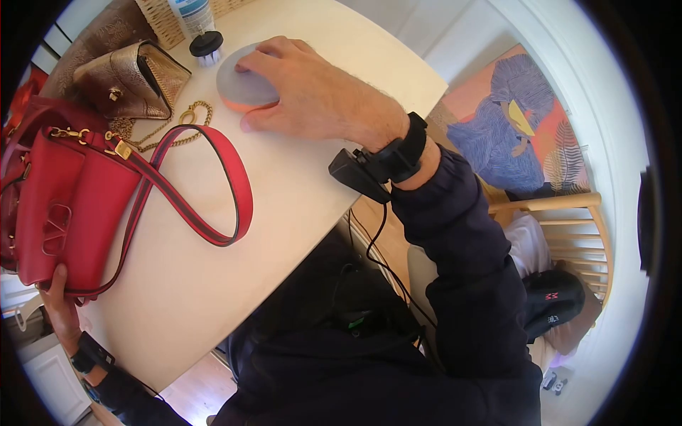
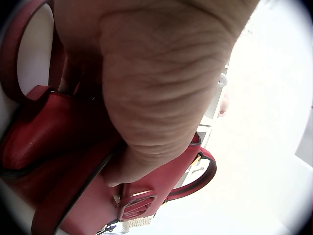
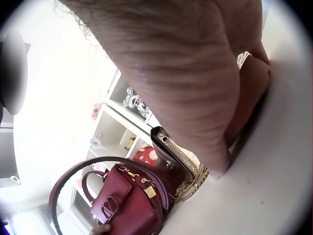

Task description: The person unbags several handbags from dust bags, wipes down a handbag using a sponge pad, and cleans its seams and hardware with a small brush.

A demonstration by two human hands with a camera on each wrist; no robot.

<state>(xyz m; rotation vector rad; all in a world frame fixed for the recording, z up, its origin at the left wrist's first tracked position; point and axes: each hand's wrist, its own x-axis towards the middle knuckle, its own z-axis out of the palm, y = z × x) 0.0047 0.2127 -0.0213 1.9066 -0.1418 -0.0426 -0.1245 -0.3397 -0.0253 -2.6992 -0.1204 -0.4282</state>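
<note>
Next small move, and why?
Probably lift the grey-and-orange domed object slightly: the right hand grips it from above and nothing lies on it, while the left hand holds the red handbag.

"How was the light in the head view?"
"Bright and soft. It spread evenly over the tabletop (image 1: 213, 284) with faint shadows, though the floor (image 1: 202, 397) flared white near the bottom."
"And the wrist views?"
"Harsher. Behind the left hand (image 2: 156, 83), which sat in shade, the background (image 2: 264, 98) burned out; the right view's left side was overexposed too, and a dark shape (image 3: 13, 73) there was blurred."
"Distortion?"
"Edges bowed, corners fell to black."
</note>
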